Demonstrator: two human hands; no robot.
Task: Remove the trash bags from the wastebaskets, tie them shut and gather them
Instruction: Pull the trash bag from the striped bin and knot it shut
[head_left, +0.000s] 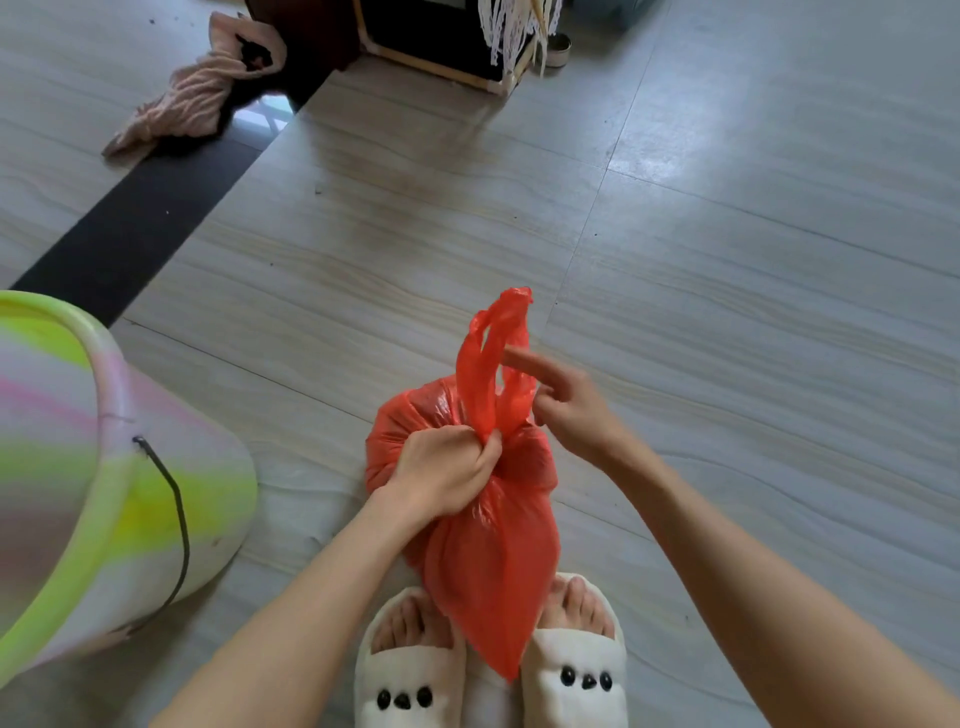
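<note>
Grey floor tiles (675, 260) lie under the red trash bag (483, 561) hanging above my slippers; my left hand (441, 475) clamps its soft, slippery neck; my right hand (566, 410), fingers loose, hooks a thin handle loop.
</note>
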